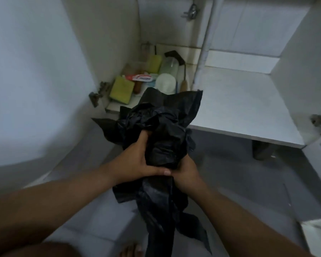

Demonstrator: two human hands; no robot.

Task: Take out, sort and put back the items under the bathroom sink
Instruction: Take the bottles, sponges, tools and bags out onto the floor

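Open under-sink cabinet [239, 108], its smooth white floor panel serving as the reference surface. A crumpled, glossy black plastic bag [165, 130] was held in front of the panel's near edge, its thin film bunched into folds above the hands and trailing in limp strips below them. The left hand [137, 160] gripped the bag's left side, fingers buried in the folds and thumb laid flat across the front; the right hand [185, 171] clasped the bag's lower right, fingers curled round it out of sight. At the panel's far left corner lay two rectangular yellow-green sponges [121, 89], a translucent cylindrical bottle [168, 67], a round white lid [165, 83], a toothpaste tube [143, 77] and a wooden-handled tool [183, 84].
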